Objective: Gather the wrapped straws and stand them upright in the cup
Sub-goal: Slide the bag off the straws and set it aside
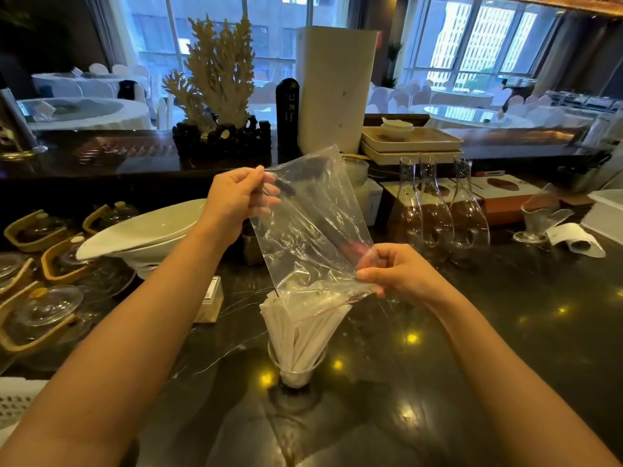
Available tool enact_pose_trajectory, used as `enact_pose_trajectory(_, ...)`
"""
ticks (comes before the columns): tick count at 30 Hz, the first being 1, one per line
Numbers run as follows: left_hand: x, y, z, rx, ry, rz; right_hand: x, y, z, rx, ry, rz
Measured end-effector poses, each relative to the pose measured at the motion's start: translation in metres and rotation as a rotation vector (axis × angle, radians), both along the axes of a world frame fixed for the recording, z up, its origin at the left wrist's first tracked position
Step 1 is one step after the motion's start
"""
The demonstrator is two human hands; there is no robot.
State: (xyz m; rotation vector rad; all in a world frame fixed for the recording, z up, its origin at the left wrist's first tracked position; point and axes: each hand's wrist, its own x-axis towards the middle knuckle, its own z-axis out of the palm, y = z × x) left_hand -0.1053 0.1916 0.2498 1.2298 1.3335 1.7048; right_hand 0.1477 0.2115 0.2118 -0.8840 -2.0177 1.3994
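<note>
A bunch of white paper-wrapped straws [303,335] stands fanned out in a small clear glass cup [296,374] on the dark marble counter, low in the middle of the head view. Above the cup hangs a clear, empty plastic bag [310,227] with a red-lined mouth facing down over the straw tips. My left hand [236,200] pinches the bag's upper left corner. My right hand [397,271] pinches its lower right edge near the mouth. The bag hides the tops of some straws.
White boat-shaped dishes [145,230] and several glass teapots with wooden handles [40,311] fill the left. Three glass carafes [438,214] stand at the right, with a receipt roll [576,239] beyond. A small wooden block [212,298] lies left of the cup. A coral ornament [219,79] sits behind.
</note>
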Motion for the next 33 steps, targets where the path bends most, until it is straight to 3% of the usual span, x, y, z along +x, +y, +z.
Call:
enact_pose_trajectory(6, 0.013, 0.003, -0.003, -0.065, -0.232, -0.069, 0.012, -0.006, -0.008, -0.056, 0.100, -0.066)
enact_pose_trajectory(12, 0.038, -0.005, -0.026, -0.195, -0.226, -0.224, 0.018, -0.004, -0.014, -0.163, 0.314, -0.213)
enact_pose_trajectory(19, 0.062, -0.008, -0.037, -0.254, -0.026, -0.380, 0.034, 0.007, -0.020, -0.212, 0.339, -0.376)
enact_pose_trajectory(24, 0.062, 0.004, -0.033, -0.276, 0.105, -0.411, 0.036, 0.017, -0.009, -0.174, 0.363, -0.366)
enact_pose_trajectory(27, 0.057, 0.013, -0.029, -0.290, 0.148, -0.442, 0.037, 0.032, -0.002, -0.328, 0.508, -0.311)
enact_pose_trajectory(30, 0.052, 0.025, -0.025, -0.293, 0.298, -0.358, 0.037, 0.048, 0.005, -0.451, 0.522, -0.148)
enact_pose_trajectory(33, 0.049, 0.041, -0.024, -0.274, 0.418, -0.207, 0.030, 0.069, 0.007, -0.383, 0.370, -0.103)
